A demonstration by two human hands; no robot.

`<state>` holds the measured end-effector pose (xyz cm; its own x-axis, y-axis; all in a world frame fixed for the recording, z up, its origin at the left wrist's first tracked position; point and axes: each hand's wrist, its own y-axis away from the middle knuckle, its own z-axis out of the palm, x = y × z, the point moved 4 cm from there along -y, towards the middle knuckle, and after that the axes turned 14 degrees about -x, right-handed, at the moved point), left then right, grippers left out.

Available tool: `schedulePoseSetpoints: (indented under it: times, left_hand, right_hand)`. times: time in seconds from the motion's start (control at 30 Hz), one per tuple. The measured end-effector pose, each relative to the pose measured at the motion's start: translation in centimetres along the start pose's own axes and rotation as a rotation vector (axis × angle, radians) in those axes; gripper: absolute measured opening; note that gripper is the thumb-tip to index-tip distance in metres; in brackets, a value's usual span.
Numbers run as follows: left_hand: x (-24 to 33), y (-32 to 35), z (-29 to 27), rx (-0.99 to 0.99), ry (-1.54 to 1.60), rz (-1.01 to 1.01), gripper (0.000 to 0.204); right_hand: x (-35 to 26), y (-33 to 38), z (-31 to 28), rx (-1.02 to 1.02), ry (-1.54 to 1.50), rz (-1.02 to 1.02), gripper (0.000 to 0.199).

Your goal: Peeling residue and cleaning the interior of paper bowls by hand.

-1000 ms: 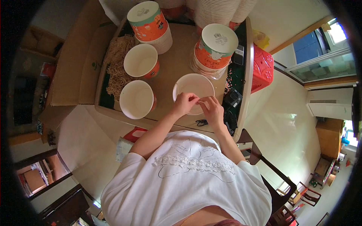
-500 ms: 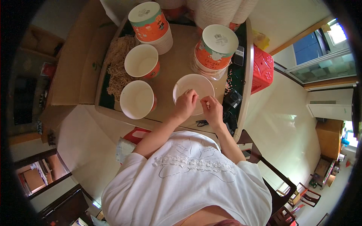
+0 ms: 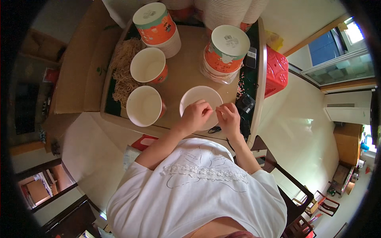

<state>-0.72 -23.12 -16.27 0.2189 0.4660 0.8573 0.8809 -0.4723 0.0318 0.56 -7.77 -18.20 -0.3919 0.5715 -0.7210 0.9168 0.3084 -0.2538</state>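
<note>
My left hand (image 3: pixel 196 117) and my right hand (image 3: pixel 229 121) are close together, each with fingers pinched, over the near right rim of an open white paper tub (image 3: pixel 200 93). Whatever is between the fingertips is too small to make out. To the left, two more open paper tubs, a nearer one (image 3: pixel 143 105) and a farther one (image 3: pixel 148 65), stand upright with orange printed sides. Behind the tub under my hands, an upside-down orange and green tub (image 3: pixel 224 59) tops a wrapped stack.
Another stack of upturned tubs (image 3: pixel 154 27) stands at the far left, near a heap of tan string (image 3: pixel 126 71). Small black devices (image 3: pixel 246 103), a dark cable (image 3: pixel 214 129) and scattered pink bits (image 3: pixel 240 85) lie to the right. A red stool (image 3: pixel 276 69) stands beyond the table edge.
Both hands have shifted slightly toward me, still pinched. The tub beneath them sits a little nearer and farther left in view. The other tubs keep their places.
</note>
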Motion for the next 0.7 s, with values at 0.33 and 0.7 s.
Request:
schedulePoseSetpoints:
  times: [0.33,0.7]
  left_hand:
    - [3.2,1.7,-0.9,-0.031,0.368,0.006,0.006]
    - [7.1,0.6,-2.6,-0.142,0.924,0.274,0.003]
  right_hand:
    - [2.8,0.9,0.1,0.026,-0.015,0.215,0.005]
    - [1.8,0.5,-1.3,-0.279,-0.181,0.507,0.023]
